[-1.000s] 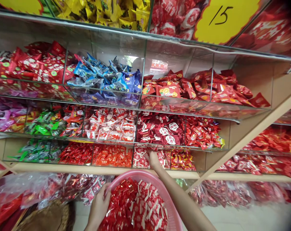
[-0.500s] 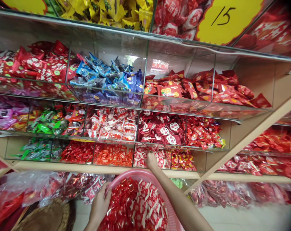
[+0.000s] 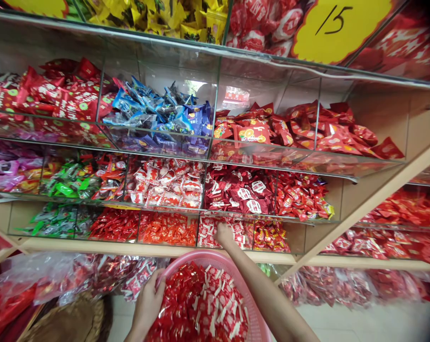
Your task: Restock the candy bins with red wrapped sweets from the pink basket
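My left hand point(image 3: 149, 299) grips the left rim of a pink plastic basket point(image 3: 204, 256), thumb towards the inside. Red shiny wrapped candies point(image 3: 177, 304) fill the basket's left part, and red-and-white wrapped candies point(image 3: 222, 306) lie in its right part. My right hand point(image 3: 223, 234) reaches past the basket into a bottom-row bin of red-and-white wrapped candies point(image 3: 207, 232). Its fingers look curled down among the candies; their tips and anything in them are hidden.
Glass-fronted shelves point(image 3: 158, 154) hold bins of red, blue, green and yellow wrapped sweets. Above hangs a yellow price sign point(image 3: 339, 33) marked 15. Clear bags point(image 3: 47, 280) of goods and a brown round woven-edged object point(image 3: 72, 318) are below left. A wooden divider point(image 3: 371, 202) slants at right.
My right hand has shifted very slightly within the candy bin, and looks a little more curled. The left hand and the basket keep their place.
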Available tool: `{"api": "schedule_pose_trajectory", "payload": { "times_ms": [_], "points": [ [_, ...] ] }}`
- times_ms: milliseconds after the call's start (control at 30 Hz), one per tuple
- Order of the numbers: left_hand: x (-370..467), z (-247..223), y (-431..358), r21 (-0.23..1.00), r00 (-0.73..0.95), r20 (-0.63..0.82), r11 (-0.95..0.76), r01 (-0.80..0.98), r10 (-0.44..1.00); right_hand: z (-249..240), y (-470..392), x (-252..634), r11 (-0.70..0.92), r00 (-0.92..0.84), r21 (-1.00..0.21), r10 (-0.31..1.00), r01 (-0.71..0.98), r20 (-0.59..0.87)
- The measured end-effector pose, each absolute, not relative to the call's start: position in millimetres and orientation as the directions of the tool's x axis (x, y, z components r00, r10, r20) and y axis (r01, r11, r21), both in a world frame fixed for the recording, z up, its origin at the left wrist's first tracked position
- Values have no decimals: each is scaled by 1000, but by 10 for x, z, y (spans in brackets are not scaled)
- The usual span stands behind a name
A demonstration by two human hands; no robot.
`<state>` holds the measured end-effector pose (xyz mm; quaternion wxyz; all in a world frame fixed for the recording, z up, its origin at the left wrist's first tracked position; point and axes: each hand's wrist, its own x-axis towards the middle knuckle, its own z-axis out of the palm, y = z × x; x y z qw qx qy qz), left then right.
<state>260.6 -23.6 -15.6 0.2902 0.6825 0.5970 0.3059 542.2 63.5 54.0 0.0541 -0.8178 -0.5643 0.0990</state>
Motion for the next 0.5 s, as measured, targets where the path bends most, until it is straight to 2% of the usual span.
{"api": "schedule_pose_trajectory", "payload": {
  "times_ms": [300, 367, 500],
  "points": [
    [2601, -177, -235, 764, 104, 59, -112, 635, 993, 482, 568, 5305, -294, 297, -104, 955, 950, 15],
    [2598, -184, -233, 768, 111, 61, -118, 629, 992, 515, 538, 5320, -289, 292, -131, 956, 948, 2],
    [2601, -162, -234, 766, 124, 31, -103, 635, 992, 626, 513, 5452, -316, 322, -304, 946, 899, -32]
  ]
}}
